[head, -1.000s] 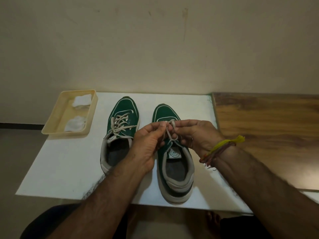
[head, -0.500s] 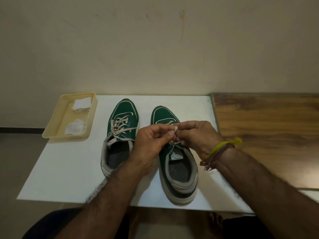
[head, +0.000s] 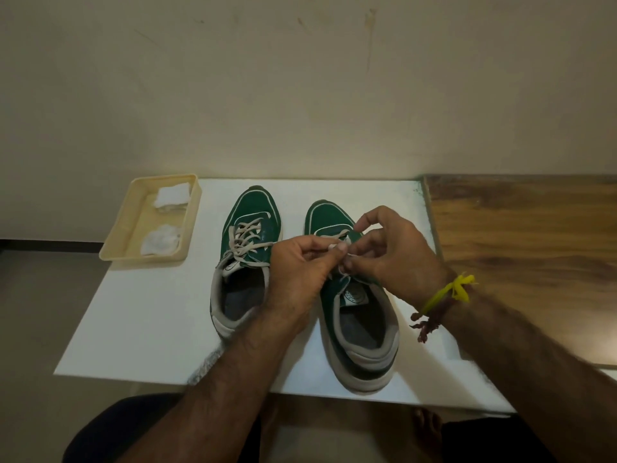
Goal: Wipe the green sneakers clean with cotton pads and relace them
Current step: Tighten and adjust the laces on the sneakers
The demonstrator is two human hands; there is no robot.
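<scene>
The left hand [head: 297, 272] and the right hand [head: 390, 252] both pinch the beige flat lace [head: 337, 234] over the right green suede sneaker [head: 354, 295] on the white worktop [head: 150, 312]. Just left of them stands the laced left green sneaker [head: 247, 255]. Further left, a cream plastic tray [head: 127, 228] holds two white fluffy cotton pads [head: 160, 243]. Since the earlier frame, the right hand's fingers have lifted higher.

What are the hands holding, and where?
Both the left hand and right hand pinch the lace over the right sneaker; which part is unclear.
</scene>
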